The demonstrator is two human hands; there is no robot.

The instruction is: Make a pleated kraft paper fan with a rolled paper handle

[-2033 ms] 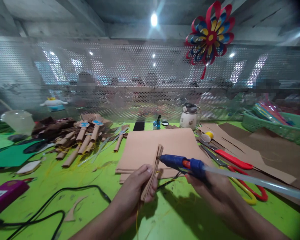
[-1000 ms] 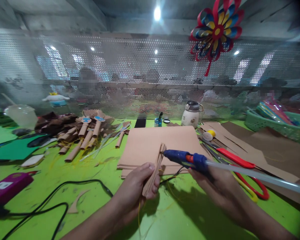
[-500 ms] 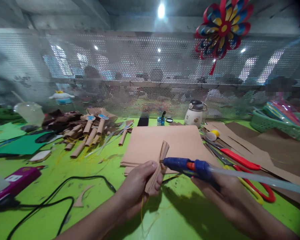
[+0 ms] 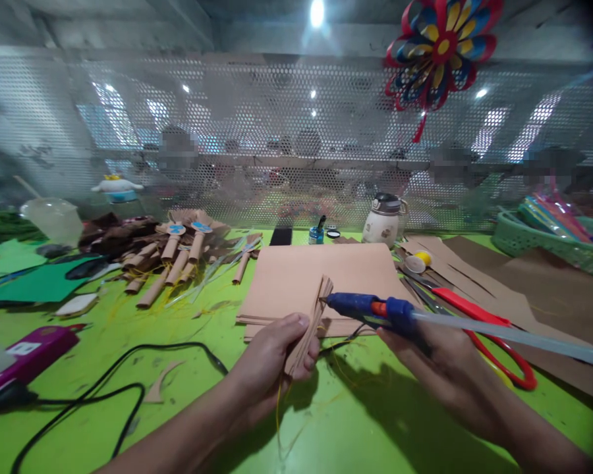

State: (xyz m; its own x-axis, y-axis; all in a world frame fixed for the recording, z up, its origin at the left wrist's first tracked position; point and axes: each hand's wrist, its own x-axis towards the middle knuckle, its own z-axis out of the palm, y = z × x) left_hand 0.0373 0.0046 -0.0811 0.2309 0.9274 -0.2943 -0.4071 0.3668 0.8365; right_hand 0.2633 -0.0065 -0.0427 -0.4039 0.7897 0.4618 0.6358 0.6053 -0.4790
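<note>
Grasps a layered paper bundle [image 4: 307, 334] between the thumb and fingers of the left hand [image 4: 271, 352], tilted above the green table [image 4: 192, 408]. Grips a blue glue gun [image 4: 366, 311] in the right hand [image 4: 437, 355], pointing the nozzle [image 4: 324, 299] at the bundle's upper part (touching or not, too small to tell). Holds both near a stack of brown paper sheets [image 4: 296, 266], with red-handled scissors [image 4: 521, 368] to the right, yellow thread [image 4: 277, 408] dangling below the bundle and paper tubes [image 4: 178, 268] piled left.
</note>
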